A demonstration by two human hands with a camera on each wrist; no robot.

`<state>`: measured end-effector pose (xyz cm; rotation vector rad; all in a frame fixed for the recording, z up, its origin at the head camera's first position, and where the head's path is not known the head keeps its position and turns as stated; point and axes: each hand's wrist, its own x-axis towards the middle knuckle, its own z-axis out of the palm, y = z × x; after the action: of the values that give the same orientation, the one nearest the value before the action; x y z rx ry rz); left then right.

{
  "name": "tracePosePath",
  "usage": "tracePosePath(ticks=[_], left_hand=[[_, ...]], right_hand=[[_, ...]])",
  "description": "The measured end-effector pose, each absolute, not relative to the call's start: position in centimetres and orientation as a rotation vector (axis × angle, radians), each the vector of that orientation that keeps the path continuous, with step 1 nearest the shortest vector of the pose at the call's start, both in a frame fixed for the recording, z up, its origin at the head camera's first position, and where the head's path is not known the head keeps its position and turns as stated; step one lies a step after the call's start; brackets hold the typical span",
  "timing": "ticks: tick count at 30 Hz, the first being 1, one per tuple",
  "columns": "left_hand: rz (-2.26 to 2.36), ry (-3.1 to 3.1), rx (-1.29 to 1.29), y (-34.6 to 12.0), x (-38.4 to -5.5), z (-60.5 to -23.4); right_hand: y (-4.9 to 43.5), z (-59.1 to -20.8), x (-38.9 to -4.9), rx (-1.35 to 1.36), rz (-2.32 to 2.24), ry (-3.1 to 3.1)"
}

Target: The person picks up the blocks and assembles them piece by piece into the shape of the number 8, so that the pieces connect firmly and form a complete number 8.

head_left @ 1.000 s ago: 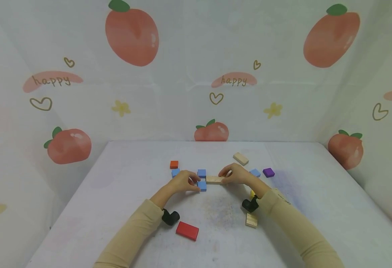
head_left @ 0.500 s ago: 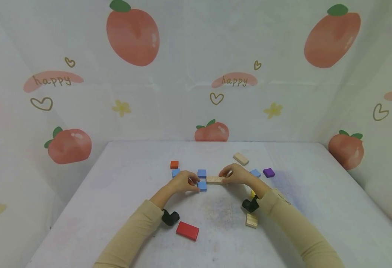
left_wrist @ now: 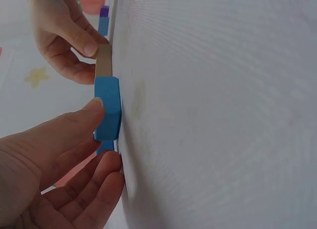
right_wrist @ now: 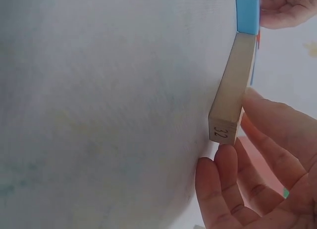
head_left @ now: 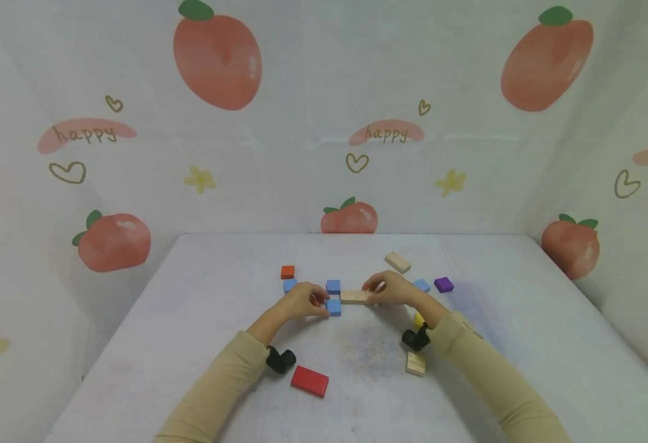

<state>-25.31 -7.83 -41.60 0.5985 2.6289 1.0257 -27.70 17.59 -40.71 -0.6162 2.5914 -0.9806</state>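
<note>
My left hand (head_left: 304,300) pinches a small light-blue block (head_left: 334,308) at its left side. The left wrist view shows the thumb on this blue block (left_wrist: 107,108) and curled fingers beyond it. A second blue block (head_left: 333,287) lies just behind, with a narrow gap between the two. From that gap a plain wooden block (head_left: 354,297) extends to the right, lying flat. Its right end is between thumb and fingers of my right hand (head_left: 392,288). In the right wrist view, the wooden block (right_wrist: 233,85) bears the number 32 on its end and meets a blue block (right_wrist: 247,12).
Behind the left hand lie an orange block (head_left: 287,272) and a partly hidden blue block (head_left: 290,285). Around the right arm are wooden (head_left: 398,262), blue (head_left: 421,285), purple (head_left: 444,285) and yellow blocks (head_left: 418,320), plus a small wooden piece (head_left: 415,363). A red block (head_left: 310,381) lies in front.
</note>
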Motion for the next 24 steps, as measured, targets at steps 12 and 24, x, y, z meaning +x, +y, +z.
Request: tracePosePath(ticks=[12, 24], left_hand=[[1.015, 2.634, 0.573, -7.8, -25.2, -41.6], [1.018, 2.631, 0.608, -7.8, -25.4, -41.7]], right_hand=[[19.3, -40.0, -27.6, -0.594, -0.989, 2.638], [22.0, -39.6, -27.6, -0.594, -1.021, 2.683]])
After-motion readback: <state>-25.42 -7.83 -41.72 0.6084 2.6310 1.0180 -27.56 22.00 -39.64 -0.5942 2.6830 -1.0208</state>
